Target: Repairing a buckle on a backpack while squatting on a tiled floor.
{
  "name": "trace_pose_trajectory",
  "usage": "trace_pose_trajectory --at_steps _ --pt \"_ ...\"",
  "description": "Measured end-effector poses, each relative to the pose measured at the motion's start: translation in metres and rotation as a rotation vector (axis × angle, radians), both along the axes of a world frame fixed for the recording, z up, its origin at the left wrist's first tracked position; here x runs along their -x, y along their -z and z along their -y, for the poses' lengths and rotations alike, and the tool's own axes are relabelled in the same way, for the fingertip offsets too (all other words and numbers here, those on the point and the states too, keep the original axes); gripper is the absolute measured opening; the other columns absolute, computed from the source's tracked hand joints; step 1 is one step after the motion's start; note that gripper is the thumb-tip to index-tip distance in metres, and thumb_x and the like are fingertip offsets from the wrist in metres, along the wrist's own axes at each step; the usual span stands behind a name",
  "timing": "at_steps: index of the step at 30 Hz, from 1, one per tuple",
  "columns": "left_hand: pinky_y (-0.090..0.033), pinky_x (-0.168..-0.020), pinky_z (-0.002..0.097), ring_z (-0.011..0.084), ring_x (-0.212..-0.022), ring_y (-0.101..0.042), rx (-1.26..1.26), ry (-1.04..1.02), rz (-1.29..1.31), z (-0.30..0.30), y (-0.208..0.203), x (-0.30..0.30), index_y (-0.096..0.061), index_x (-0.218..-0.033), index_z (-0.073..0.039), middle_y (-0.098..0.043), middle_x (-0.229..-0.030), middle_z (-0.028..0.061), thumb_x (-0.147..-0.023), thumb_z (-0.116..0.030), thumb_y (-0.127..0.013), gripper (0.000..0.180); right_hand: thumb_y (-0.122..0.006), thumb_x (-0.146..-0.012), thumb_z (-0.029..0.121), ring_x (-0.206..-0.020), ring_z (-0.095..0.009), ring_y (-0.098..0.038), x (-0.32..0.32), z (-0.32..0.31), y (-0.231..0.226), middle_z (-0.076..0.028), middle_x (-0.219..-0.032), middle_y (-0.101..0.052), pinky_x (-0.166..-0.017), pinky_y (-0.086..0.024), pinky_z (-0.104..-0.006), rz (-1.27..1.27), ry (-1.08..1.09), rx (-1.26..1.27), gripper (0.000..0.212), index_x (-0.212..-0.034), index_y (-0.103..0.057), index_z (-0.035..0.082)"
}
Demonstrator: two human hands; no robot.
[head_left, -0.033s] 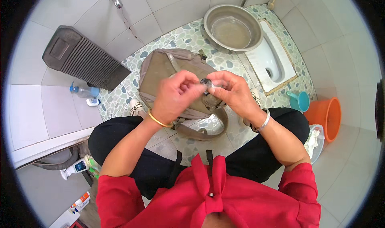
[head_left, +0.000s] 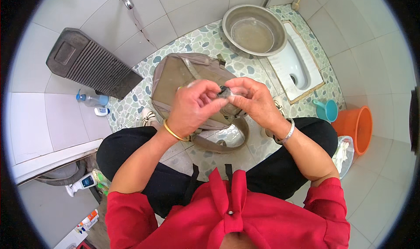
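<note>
One small dark object (head_left: 224,92), shape unclear

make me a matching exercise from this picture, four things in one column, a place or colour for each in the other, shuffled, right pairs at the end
Things
1. backpack
2. washboard
3. bucket
4. small dark piece

Places and colours
A. between the left hand and the right hand
B. orange
C. lying on the patterned floor, below the hands
D. leaning against the tiled wall, toward the upper left of the view

Right pairs: 1-C, 2-D, 3-B, 4-A
</note>
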State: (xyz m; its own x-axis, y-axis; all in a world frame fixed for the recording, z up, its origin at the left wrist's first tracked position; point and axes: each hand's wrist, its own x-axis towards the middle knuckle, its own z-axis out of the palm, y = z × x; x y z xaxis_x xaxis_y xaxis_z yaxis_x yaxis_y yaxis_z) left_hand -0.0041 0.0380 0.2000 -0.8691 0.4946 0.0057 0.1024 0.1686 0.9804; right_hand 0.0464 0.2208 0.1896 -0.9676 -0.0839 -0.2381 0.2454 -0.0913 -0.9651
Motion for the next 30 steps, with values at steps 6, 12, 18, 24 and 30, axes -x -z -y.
trace_pose_trajectory --at_steps 6,12,18,24,30 --pt "-0.042 -0.051 0.0232 0.0093 -0.054 -0.050 0.126 0.031 -0.204 0.003 0.000 -0.001 -0.057 -0.085 -0.001 -0.053 -0.067 0.0048 -0.073 -0.004 -0.066 0.016 -0.062 -0.077 -0.002 -0.092 -0.012 -0.053 0.003 0.006 0.002 -0.005 -0.099 -0.054 -0.078 -0.044 -0.0260 -0.090 -0.046 0.057 0.034 -0.109 -0.051 0.001" --pt "-0.042 -0.051 0.0219 0.0079 -0.056 -0.051 0.214 0.040 -0.388 0.008 0.015 0.005 -0.058 -0.085 -0.002 -0.056 -0.071 0.0031 -0.075 -0.002 -0.064 0.012 -0.065 -0.076 0.001 -0.086 -0.011 -0.053 0.006 0.012 0.022 -0.005 -0.095 -0.054 -0.075 -0.045 -0.0247 -0.157 0.027 -0.106 0.026 -0.097 -0.050 0.001" --pt "-0.042 -0.051 0.0302 0.0208 -0.057 -0.053 0.240 0.033 -0.496 0.002 0.019 0.005 -0.053 -0.079 -0.002 -0.053 -0.066 0.0095 -0.074 -0.001 -0.059 0.008 -0.067 -0.077 0.010 -0.062 -0.007 -0.049 0.007 0.010 0.020 0.001 -0.068 -0.054 -0.057 -0.042 -0.0236 0.007 0.036 -0.219 0.017 -0.087 -0.056 0.001" --pt "-0.046 -0.055 0.0203 0.0054 -0.061 -0.054 0.113 -0.028 -0.104 -0.001 0.012 0.003 -0.055 -0.089 -0.001 -0.057 -0.076 0.0019 -0.076 -0.001 -0.061 0.014 -0.066 -0.077 0.015 -0.059 -0.005 -0.044 0.007 0.012 0.016 0.003 -0.067 -0.053 -0.053 -0.038 -0.0229 0.005 -0.009 -0.183 0.015 -0.082 -0.061 0.002" --pt "-0.044 -0.055 0.0175 0.0034 -0.065 -0.052 0.045 -0.008 0.111 -0.002 0.009 0.003 -0.056 -0.097 -0.001 -0.056 -0.079 -0.0012 -0.077 0.000 -0.060 0.020 -0.059 -0.078 0.013 -0.060 -0.005 -0.043 0.006 0.014 0.013 0.002 -0.066 -0.051 -0.054 -0.038 -0.0227 -0.035 -0.007 -0.131 0.013 -0.078 -0.056 0.001"
